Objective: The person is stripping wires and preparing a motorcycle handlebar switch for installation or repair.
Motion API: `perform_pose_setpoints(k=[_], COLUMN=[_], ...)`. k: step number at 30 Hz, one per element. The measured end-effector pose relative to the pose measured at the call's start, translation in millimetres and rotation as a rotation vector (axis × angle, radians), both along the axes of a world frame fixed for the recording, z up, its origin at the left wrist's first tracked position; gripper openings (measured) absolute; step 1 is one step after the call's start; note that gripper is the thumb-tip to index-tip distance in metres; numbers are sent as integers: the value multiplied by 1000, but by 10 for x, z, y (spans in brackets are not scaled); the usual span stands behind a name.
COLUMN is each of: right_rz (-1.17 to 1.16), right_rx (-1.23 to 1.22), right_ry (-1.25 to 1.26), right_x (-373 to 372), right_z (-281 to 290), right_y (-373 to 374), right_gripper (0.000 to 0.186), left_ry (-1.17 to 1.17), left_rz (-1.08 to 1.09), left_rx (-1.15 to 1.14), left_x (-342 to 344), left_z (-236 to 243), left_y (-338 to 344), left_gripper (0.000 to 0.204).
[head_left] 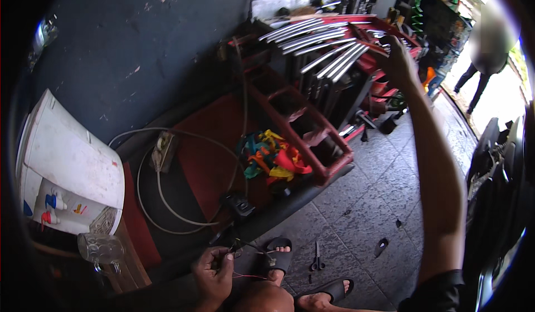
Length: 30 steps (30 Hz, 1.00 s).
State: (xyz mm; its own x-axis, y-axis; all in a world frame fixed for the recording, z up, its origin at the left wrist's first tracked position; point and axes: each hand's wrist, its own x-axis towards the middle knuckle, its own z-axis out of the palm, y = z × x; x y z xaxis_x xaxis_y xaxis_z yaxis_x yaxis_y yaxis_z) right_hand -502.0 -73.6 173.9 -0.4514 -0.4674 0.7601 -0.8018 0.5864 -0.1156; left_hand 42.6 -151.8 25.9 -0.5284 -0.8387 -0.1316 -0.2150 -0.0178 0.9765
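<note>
Low in the view, my left hand [213, 273] pinches thin dark wires [237, 249] between thumb and fingers. A thin pink wire [249, 276] trails from them toward my knee. What the wire ends join to is too small to make out. My right arm stretches far forward, and my right hand [397, 62] is over the right side of a red tool trolley's top tray [415, 50]. Its fingers are dark and partly hidden among the tools there, so their grip does not show. Left of that hand, several shiny chrome wrenches [320, 40] lie fanned over the tray's edge.
A red crate-like rack [334, 170] stands beside colourful ribbon-like strips [273, 153] on a red-and-black bench. A pale cable [186, 223] loops there. Left are a white water dispenser [72, 156] and glass mug [100, 249]. Scissors [317, 256] lie on the tiles; a person [490, 44] stands outside.
</note>
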Motion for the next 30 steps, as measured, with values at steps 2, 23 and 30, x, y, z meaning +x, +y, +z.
perform_pose_setpoints(k=[2,23,30], right_rz=[61,512,101], right_rx=[80,1673,-13], right_ry=[37,-1364,-2014], right_x=[-72,4844,3833], right_z=[-27,-3248,-1073], right_y=[-33,1768,1438], right_gripper=[23,30,40], left_ry=[-82,-75,-85], left_rz=[-13,-182,-191], left_rx=[-113,-263,-341], left_x=[12,91,41], left_z=[-14,51,15], left_y=[-43,-153,-40], left_gripper=[10,13,16])
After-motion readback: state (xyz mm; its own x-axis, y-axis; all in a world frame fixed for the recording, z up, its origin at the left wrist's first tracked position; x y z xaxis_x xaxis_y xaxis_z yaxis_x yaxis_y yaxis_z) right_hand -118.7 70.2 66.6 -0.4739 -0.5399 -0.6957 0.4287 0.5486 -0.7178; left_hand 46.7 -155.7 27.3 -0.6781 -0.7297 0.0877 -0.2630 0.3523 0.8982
